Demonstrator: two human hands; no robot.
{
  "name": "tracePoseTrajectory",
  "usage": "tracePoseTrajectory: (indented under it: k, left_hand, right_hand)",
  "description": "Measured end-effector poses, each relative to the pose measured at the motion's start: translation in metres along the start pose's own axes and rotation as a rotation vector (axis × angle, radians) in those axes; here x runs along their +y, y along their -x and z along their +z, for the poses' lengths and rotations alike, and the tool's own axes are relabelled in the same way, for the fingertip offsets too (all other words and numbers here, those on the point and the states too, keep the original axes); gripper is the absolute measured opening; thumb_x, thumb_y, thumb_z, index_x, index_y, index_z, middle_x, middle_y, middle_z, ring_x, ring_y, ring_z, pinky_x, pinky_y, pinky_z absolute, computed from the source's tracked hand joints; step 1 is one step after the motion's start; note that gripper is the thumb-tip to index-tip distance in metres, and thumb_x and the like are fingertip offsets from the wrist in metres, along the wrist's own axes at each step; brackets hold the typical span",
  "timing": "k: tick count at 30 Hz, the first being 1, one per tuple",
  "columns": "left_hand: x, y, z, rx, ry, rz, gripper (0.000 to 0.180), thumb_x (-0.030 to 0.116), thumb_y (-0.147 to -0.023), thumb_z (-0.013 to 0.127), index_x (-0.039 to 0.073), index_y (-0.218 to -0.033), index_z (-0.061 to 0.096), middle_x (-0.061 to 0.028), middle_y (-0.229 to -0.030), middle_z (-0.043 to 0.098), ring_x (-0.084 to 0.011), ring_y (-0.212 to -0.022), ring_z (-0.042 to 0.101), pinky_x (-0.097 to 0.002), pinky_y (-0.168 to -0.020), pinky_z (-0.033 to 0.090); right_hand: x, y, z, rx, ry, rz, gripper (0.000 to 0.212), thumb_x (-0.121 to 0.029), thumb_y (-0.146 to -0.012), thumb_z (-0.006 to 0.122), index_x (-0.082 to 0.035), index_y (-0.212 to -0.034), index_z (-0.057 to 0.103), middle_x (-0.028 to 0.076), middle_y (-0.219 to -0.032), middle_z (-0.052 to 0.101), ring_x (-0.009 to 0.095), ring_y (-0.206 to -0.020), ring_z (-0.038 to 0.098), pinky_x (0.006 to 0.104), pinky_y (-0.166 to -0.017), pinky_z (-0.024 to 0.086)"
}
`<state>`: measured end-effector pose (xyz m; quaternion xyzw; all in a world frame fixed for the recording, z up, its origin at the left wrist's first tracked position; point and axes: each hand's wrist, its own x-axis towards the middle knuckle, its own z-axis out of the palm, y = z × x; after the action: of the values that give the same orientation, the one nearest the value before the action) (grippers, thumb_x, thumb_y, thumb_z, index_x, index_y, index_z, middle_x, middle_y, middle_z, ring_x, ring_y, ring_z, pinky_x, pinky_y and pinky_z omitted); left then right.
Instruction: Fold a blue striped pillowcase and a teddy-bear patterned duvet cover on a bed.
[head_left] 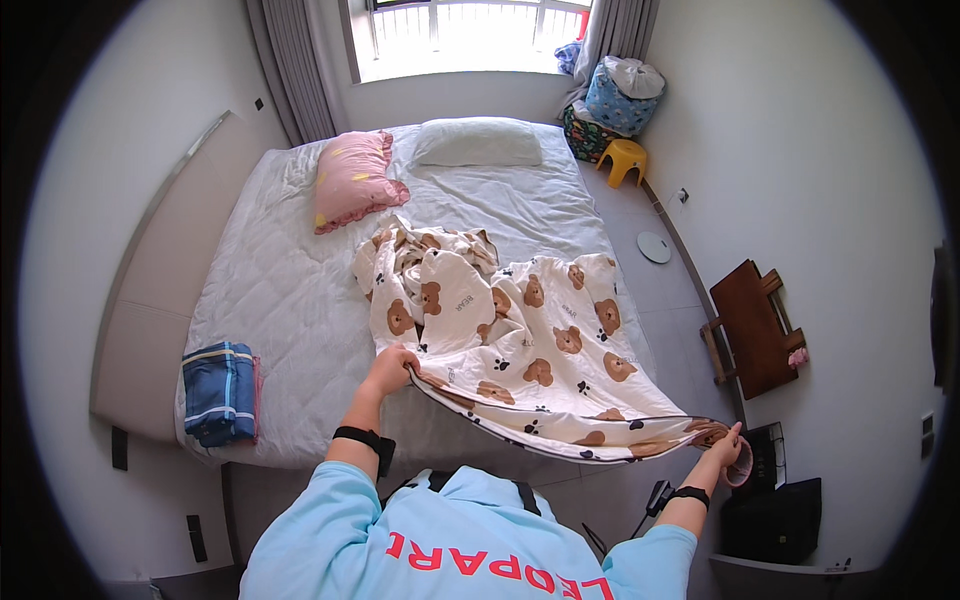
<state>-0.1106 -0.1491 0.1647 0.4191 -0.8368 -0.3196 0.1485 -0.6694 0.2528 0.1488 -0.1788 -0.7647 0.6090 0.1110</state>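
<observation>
A cream quilt (460, 310) printed with brown bear heads and black paw prints lies partly heaped on the bed. Its near edge, trimmed in dark piping, is stretched between my two hands and sags in the middle. My left hand (393, 368) is closed on that edge near the bed's front side. Farther right, my right hand (722, 447) grips the quilt's other corner, out past the bed over the floor. The far part of the quilt is bunched up in folds around the middle of the mattress.
White bedding (290, 290) covers the bed. On it are a pink ruffled pillow (355, 180), a white pillow (478, 142) and a folded blue blanket (218, 393). Along the right wall stand a yellow stool (624, 160), a brown folding table (752, 330) and a black box (788, 520).
</observation>
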Motion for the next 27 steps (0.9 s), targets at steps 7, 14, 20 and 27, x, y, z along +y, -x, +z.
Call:
tracePoseTrajectory:
  k: [7, 14, 20, 27]
  left_hand:
    - [0.054, -0.024, -0.004, 0.042, 0.087, 0.335, 0.019, -0.001, -0.062, 0.056, 0.006, -0.077, 0.065, -0.0122, -0.080, 0.058, -0.0291, -0.076, 0.056, -0.0342, -0.068, 0.046]
    - [0.120, -0.030, 0.024, 0.215, 0.175, 0.295, 0.020, 0.005, -0.062, 0.059, 0.006, -0.082, 0.058, -0.0126, -0.077, 0.058, -0.0295, -0.074, 0.057, -0.0368, -0.066, 0.047]
    - [0.095, -0.029, 0.028, -0.245, 0.069, 0.427, 0.021, 0.018, -0.064, 0.064, 0.007, -0.081, 0.058, -0.0121, -0.073, 0.059, -0.0294, -0.070, 0.059, -0.0374, -0.062, 0.045]
    - [0.054, -0.045, 0.084, -0.568, -0.035, 0.415, 0.026, 0.024, -0.062, 0.068, 0.011, -0.084, 0.063, -0.0112, -0.071, 0.059, -0.0293, -0.072, 0.059, -0.0384, -0.065, 0.046]
  right_hand:
    - [-0.085, 0.159, 0.116, -0.750, -0.070, -0.710, 0.033, -0.033, -0.079, 0.068, -0.001, -0.074, 0.061, 0.002, -0.059, 0.056, 0.011, -0.054, 0.049, 0.0265, -0.054, 0.041]
    - [-0.103, 0.402, 0.102, -1.621, 0.260, -1.277, 0.044, -0.023, -0.067, 0.070, -0.011, -0.108, 0.058, 0.011, -0.095, 0.062, 0.028, -0.088, 0.060, 0.0350, -0.077, 0.047]
    - [-0.081, 0.370, 0.107, -1.588, 0.392, -1.410, 0.022, -0.013, -0.064, 0.059, -0.011, -0.085, 0.063, 0.007, -0.084, 0.062, 0.028, -0.078, 0.060, 0.0379, -0.067, 0.048]
    - [-0.085, 0.318, 0.046, -1.418, 0.403, -1.379, 0.019, -0.002, -0.059, 0.059, -0.009, -0.075, 0.064, 0.006, -0.078, 0.063, 0.025, -0.072, 0.061, 0.0334, -0.063, 0.049]
